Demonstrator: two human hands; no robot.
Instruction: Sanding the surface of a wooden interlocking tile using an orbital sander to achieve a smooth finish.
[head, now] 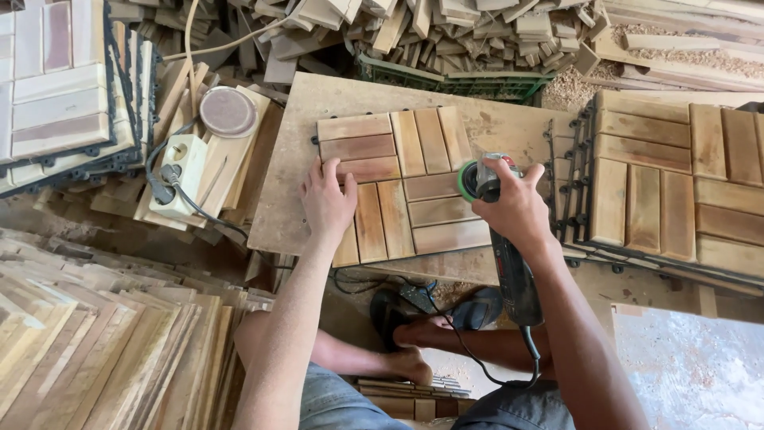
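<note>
a: where's the wooden tile sitting?

b: flat on a board used as a work surface, slats facing up, set in blocks that run crosswise to each other. black plastic tabs show along its top and left edges.

a: and the left hand?

b: palm down on the tile's left side, near the lower left corner. the fingers are spread and pressed flat on the slats, fingertips pointing away from the person, thumb out to the right. the tile lies right under those fingers, touching them.

a: the right hand?

b: wrapped around the head of a sander, fingers curled tight over its top. the green-rimmed disc sits at the tile's right edge, about halfway up. i cannot tell whether the disc touches the wood. the sander's dark body runs back along the forearm, and its cable trails down past the knee.

a: so the tile is between the two hands?

b: yes, left hand on it, right hand at its right edge, fingers on the tool rather than the wood.

a: what's around?

b: a stack of finished tiles just to the right, another stack upper left, a power strip with a plug and a round sanding disc on loose planks, scrap offcuts heaped at the top, and bare slats piled lower left. the person's bare feet rest below the board.
</note>
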